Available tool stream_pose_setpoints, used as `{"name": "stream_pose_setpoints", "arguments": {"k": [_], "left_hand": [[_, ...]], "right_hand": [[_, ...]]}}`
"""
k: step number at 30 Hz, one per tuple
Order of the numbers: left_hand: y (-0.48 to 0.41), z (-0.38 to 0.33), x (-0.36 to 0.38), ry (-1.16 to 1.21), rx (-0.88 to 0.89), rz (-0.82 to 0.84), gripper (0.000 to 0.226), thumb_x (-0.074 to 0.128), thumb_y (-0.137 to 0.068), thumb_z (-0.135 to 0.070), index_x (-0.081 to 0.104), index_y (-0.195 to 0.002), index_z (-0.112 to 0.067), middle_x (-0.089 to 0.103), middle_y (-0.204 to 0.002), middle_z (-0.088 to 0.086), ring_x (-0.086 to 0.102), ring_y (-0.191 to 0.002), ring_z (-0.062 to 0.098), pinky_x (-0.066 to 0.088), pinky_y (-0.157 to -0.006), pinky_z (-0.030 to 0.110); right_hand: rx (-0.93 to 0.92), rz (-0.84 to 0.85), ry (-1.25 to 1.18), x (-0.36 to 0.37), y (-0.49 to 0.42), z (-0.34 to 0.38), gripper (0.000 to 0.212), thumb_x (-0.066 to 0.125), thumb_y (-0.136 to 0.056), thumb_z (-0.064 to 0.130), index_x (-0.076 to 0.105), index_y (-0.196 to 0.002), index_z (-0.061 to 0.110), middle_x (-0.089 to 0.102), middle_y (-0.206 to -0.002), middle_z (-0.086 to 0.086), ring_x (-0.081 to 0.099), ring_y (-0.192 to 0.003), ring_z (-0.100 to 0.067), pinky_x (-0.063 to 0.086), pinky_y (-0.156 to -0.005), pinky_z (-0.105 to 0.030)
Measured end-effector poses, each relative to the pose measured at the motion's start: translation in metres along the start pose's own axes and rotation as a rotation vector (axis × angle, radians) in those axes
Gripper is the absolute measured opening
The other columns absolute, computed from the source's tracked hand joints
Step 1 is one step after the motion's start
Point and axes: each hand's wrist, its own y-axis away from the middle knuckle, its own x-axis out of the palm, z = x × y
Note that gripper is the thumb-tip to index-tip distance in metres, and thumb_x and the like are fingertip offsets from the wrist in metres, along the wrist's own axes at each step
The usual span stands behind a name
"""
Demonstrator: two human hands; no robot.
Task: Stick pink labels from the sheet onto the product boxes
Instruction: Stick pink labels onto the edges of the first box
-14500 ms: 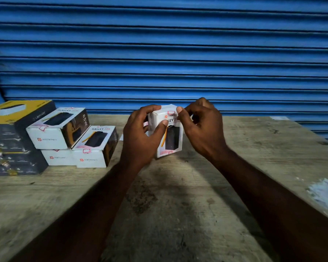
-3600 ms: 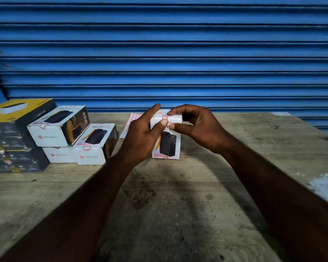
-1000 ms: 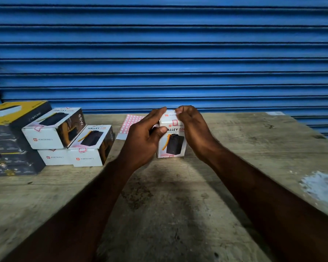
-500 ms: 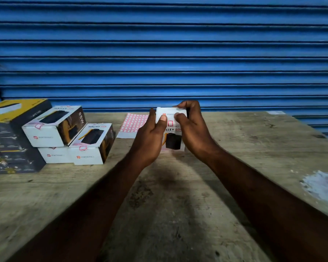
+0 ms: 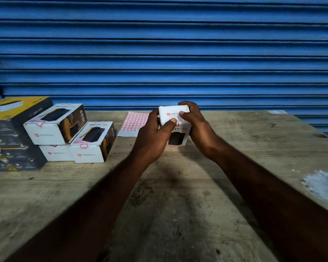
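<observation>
Far left of both sets of fingers, a yellow-and-black carton (image 5: 13, 118) stands on the worktop (image 5: 178, 205), with 3 white product boxes (image 5: 70, 137) stacked beside it; at least 2 of them carry a pink label at the front top edge. These are glossy printed card with sharp corners.

Nearer, just left of and behind the left hand (image 5: 151, 140), the label sheet (image 5: 134, 122) lies flat: thin white paper gridded with small pink-outlined rectangles. It is closer to the left hand than to the right, so the left fingers are better placed for peeling the next label, though either could reach it.

Between the 2 hands, the white box (image 5: 175, 121) is held upright above the worktop, its long axis roughly vertical and its top tipped toward the camera. The left fingers wrap its left side, thumb pressed on the front face just beside a small pink label (image 5: 176, 123) at the top fold. The right hand (image 5: 195, 125) closes on the right side, fingers curled over the top, thumb on the top panel.

The worktop is rough, stained and grey, with a pale patch at far right; behind stands a ribbed blue shutter (image 5: 178, 53).
</observation>
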Motion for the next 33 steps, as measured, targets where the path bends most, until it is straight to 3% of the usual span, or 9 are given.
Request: {"name": "stream_pose_setpoints", "arguments": {"k": [3,7,10,13,17,21,27,30,33], "left_hand": [[-0.001,-0.002,0.000,0.041,-0.021,-0.044,0.048,0.057,-0.069,-0.053,0.060,-0.114,-0.037,0.072,-0.106,-0.008,0.069,-0.102,0.020,0.054,-0.094,0.054],[-0.001,0.001,-0.001,0.045,0.015,-0.058,0.036,0.050,-0.076,-0.046,0.062,-0.108,-0.037,0.070,-0.103,-0.009,0.067,-0.100,0.020,0.054,-0.091,0.056],[0.003,0.000,-0.002,0.032,0.024,-0.059,0.027,0.043,-0.082,-0.043,0.062,-0.095,-0.056,0.069,-0.101,-0.013,0.066,-0.100,0.021,0.054,-0.091,0.056],[0.003,-0.001,-0.002,0.038,0.013,-0.056,0.026,0.041,-0.080,-0.045,0.062,-0.083,-0.060,0.070,-0.097,-0.006,0.067,-0.098,0.028,0.053,-0.091,0.057],[-0.001,0.004,-0.004,0.055,0.012,-0.032,0.030,0.040,-0.071,-0.055,0.061,-0.088,-0.067,0.072,-0.106,0.001,0.067,-0.102,0.029,0.052,-0.095,0.057],[-0.002,0.008,-0.004,0.064,0.027,-0.006,0.030,0.042,-0.077,-0.060,0.064,-0.097,-0.055,0.073,-0.103,-0.003,0.069,-0.100,0.023,0.053,-0.094,0.056],[0.001,0.006,-0.001,-0.064,0.138,-0.028,0.048,0.054,-0.081,-0.049,0.061,-0.126,-0.034,0.072,-0.109,-0.013,0.067,-0.102,0.007,0.052,-0.098,0.038],[-0.001,0.007,-0.001,-0.001,0.091,-0.024,0.043,0.057,-0.078,-0.048,0.064,-0.119,-0.037,0.073,-0.105,-0.010,0.069,-0.100,0.012,0.055,-0.094,0.046],[-0.003,0.007,-0.003,0.048,0.046,-0.032,0.030,0.053,-0.077,-0.050,0.067,-0.103,-0.046,0.074,-0.100,-0.004,0.070,-0.099,0.023,0.055,-0.091,0.057]], "right_hand": [[-0.024,0.032,0.108,0.000,0.002,0.000,0.042,0.054,-0.076,0.024,0.046,-0.117,0.020,0.056,-0.101,0.000,0.057,-0.090,-0.013,0.047,-0.079,-0.026],[-0.063,0.034,0.239,0.000,0.007,-0.001,0.054,0.062,-0.083,0.023,0.040,-0.131,0.012,0.056,-0.104,0.007,0.057,-0.095,-0.006,0.047,-0.086,-0.022],[-0.075,0.031,0.283,-0.002,0.007,-0.003,0.042,0.059,-0.096,0.012,0.039,-0.132,0.012,0.055,-0.103,0.007,0.057,-0.092,-0.004,0.049,-0.074,-0.012],[-0.070,0.021,0.281,-0.005,0.006,-0.002,0.039,0.055,-0.097,0.008,0.039,-0.132,0.010,0.055,-0.101,0.004,0.057,-0.086,-0.005,0.047,-0.057,-0.007],[-0.069,0.036,0.305,-0.007,0.008,-0.001,0.034,0.051,-0.099,0.010,0.041,-0.131,0.010,0.055,-0.098,0.002,0.060,-0.070,0.010,0.046,-0.054,-0.007],[-0.094,0.004,0.350,-0.007,0.007,-0.004,0.025,0.042,-0.102,0.022,0.046,-0.125,0.016,0.059,-0.105,0.000,0.059,-0.090,-0.007,0.047,-0.075,-0.020],[-0.012,0.032,0.114,-0.006,0.004,-0.008,0.024,0.042,-0.095,0.040,0.051,-0.110,0.024,0.058,-0.105,-0.003,0.059,-0.095,-0.015,0.053,-0.076,-0.028],[-0.005,0.043,0.032,-0.006,0.004,-0.008,0.015,0.040,-0.103,0.030,0.048,-0.112,0.020,0.058,-0.102,-0.002,0.061,-0.087,-0.010,0.054,-0.067,-0.020],[-0.037,0.059,0.116,-0.007,0.009,-0.007,0.022,0.046,-0.103,0.028,0.046,-0.122,0.017,0.060,-0.106,-0.001,0.064,-0.091,-0.010,0.054,-0.070,-0.021]]}}
